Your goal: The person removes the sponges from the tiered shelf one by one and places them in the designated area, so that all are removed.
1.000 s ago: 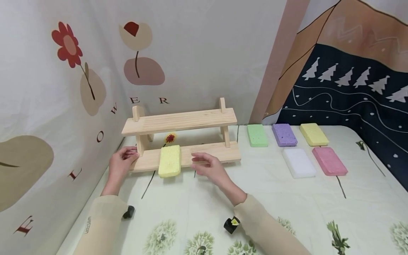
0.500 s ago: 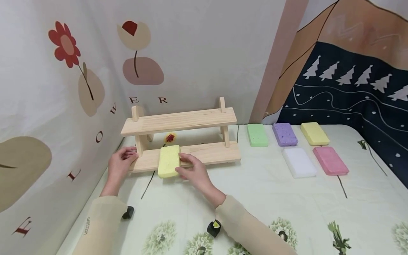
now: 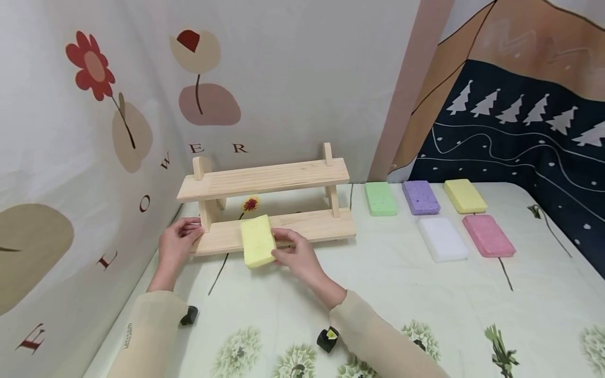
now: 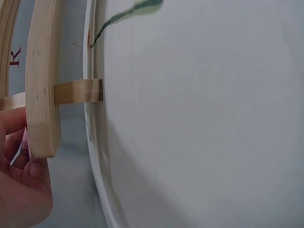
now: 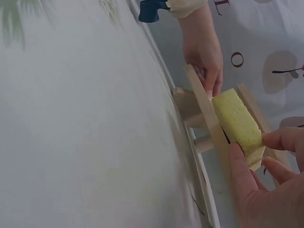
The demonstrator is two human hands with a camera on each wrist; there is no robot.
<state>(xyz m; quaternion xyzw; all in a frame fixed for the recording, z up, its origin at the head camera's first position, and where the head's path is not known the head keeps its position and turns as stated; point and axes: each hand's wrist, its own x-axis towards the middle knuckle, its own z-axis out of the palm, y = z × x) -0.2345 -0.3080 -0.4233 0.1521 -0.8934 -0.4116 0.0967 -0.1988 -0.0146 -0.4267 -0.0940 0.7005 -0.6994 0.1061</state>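
Observation:
A two-tier wooden shelf (image 3: 264,177) stands near the back wall in the head view. My left hand (image 3: 174,244) grips the left end of its lower board (image 3: 316,224); the left wrist view shows fingers and thumb curled round that board end (image 4: 42,99). A yellow sponge (image 3: 257,242) leans tilted over the front edge of the lower board. My right hand (image 3: 300,257) pinches the sponge by its right side, fingers behind and thumb in front. In the right wrist view, fingertips and thumb sit at the near end of the sponge (image 5: 236,121).
Right of the shelf lie green (image 3: 380,199), purple (image 3: 420,198) and yellow (image 3: 465,196) sponges in a row. In front of them lie a white one (image 3: 442,240) and a pink one (image 3: 489,235). Patterned cloth walls (image 3: 293,79) enclose the left and back.
My right hand has come left to the yellow sponge and taken hold of it. The sponge has shifted slightly right and turned, its lower end swinging right. My left hand stays on the shelf.

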